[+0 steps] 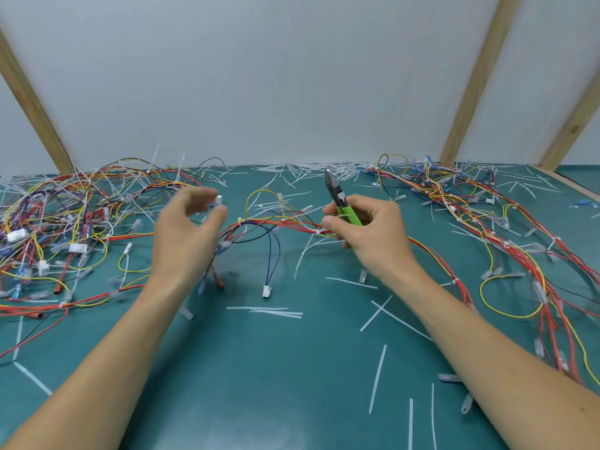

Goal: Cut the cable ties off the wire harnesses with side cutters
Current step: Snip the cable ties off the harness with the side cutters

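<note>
On the green mat, a harness of red, yellow and blue wires lies between the 2 hands, with white ties still on it. The right hand grips the cutters by the green handles — the tip points up and away. The left hand is blurry, fingers loose and apart, holding nothing — more wires are piled at the left and right.

Bright, even light falls from above, with only soft shadows under the wires on the bench. The left hand is motion-blurred. Wide-angle distortion splays the wooden posts outward at the edges.
</note>
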### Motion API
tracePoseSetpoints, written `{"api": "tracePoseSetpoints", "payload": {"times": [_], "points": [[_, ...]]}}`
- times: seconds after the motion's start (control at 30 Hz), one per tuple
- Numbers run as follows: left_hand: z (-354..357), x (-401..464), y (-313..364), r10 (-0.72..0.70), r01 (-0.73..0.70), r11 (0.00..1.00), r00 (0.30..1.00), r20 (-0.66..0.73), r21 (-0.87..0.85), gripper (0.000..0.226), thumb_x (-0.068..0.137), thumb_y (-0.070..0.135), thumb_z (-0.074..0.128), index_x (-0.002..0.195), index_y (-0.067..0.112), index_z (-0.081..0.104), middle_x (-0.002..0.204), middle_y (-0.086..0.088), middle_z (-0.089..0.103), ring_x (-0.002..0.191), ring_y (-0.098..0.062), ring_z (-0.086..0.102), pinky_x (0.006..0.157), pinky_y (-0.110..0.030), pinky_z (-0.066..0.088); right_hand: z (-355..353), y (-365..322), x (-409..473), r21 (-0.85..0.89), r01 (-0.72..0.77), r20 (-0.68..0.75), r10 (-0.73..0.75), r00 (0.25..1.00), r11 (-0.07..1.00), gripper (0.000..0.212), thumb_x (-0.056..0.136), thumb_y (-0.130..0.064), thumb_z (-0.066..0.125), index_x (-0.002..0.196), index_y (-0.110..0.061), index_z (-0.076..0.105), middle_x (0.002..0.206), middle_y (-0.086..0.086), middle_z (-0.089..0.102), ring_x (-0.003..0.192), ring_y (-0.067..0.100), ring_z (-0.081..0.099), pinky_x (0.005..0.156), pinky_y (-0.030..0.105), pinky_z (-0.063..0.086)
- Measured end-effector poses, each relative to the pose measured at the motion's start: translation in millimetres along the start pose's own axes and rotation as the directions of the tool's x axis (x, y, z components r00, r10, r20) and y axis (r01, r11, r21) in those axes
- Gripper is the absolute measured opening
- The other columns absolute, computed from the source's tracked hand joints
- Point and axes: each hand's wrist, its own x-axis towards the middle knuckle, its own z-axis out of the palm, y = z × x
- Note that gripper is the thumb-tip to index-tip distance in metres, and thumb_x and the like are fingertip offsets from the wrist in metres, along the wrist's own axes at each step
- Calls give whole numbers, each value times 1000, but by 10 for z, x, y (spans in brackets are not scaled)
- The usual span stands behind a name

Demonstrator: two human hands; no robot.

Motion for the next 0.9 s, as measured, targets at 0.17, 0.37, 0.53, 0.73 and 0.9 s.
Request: {"api": "tracePoseSetpoints", "payload": {"times": [0.17, 0.37, 0.53, 0.73, 0.9], "points": [[-80, -315, 442, 637, -636, 771, 767, -79, 34, 15, 96, 18, 59, 95, 8, 71, 94, 3, 69, 91, -9, 61, 83, -23, 43, 60, 6, -29, -80, 21, 6, -21, 1000, 997, 13, 84, -13, 81, 82, -25, 77, 71, -10, 73, 65, 3, 65, 68, 24, 52], [263, -494, 376, 536, -660, 721, 724, 434, 210, 27, 92, 28, 68, 118, 21, 66, 118, 9, 66, 113, -18, 62, 97, -37, 45, 114, -26, -63, -47, 43, 50, -41, 998, 998, 12, 85, -12, 81, 83, -23, 76, 70, -6, 72, 65, 6, 65, 65, 26, 50], [321, -351, 116, 488, -652, 669, 747, 452, 356, 30, 95, 42, 63, 122, 28, 64, 124, 13, 65, 120, -14, 59, 105, -36, 31, 166, -95, -112, 41, 53, 121, -58, 991, 998, 14, 86, -4, 79, 86, -18, 76, 67, -9, 71, 60, -1, 64, 59, 11, 48], [340, -228, 26, 502, -624, 676, 780, 374, 393, 27, 94, 53, 58, 86, 31, 72, 82, 14, 64, 101, -12, 59, 116, -49, 21, 184, -152, -120, 61, 5, 80, -10, 997, 998, 15, 85, -5, 80, 85, -19, 75, 63, -8, 68, 55, 5, 59, 54, 27, 53], [365, -248, -39, 426, -539, 830, 780, 459, 145, 29, 95, 47, 53, 83, 25, 68, 69, 10, 61, 73, -12, 50, 95, -40, 40, 167, -109, -99, 19, -44, 27, 44, 999, 999, 9, 85, -20, 84, 86, -25, 76, 67, -4, 72, 59, 10, 65, 57, 28, 56]]}}
